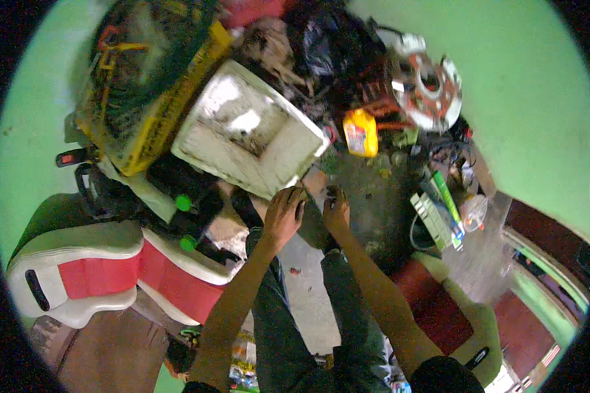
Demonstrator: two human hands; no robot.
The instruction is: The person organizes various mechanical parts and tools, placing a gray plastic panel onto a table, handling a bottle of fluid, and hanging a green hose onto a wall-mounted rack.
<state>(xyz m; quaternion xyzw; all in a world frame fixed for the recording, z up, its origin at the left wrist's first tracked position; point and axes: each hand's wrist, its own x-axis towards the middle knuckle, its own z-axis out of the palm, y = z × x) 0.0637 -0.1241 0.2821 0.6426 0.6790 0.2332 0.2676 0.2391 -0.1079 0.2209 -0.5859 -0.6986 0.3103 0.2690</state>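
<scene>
My left hand (285,213) is just below the lower corner of a grimy white foam box (288,147), with its fingers curled; what they hold, if anything, is hard to make out. My right hand (335,211) is a short way to its right, fingers bent around something dark that is too blurred to name. Behind and between my hands lies a brown flat piece (313,185). Above my right hand stands a yellow plastic jug (360,134).
Red-and-cream car seats (98,278) flank me, another (439,308) at right. A yellow crate (147,141) with green netting, black bags (328,42), a red-and-white metal part (436,98) and assorted clutter (439,216) surround the box. Green walls (537,98) enclose the corner.
</scene>
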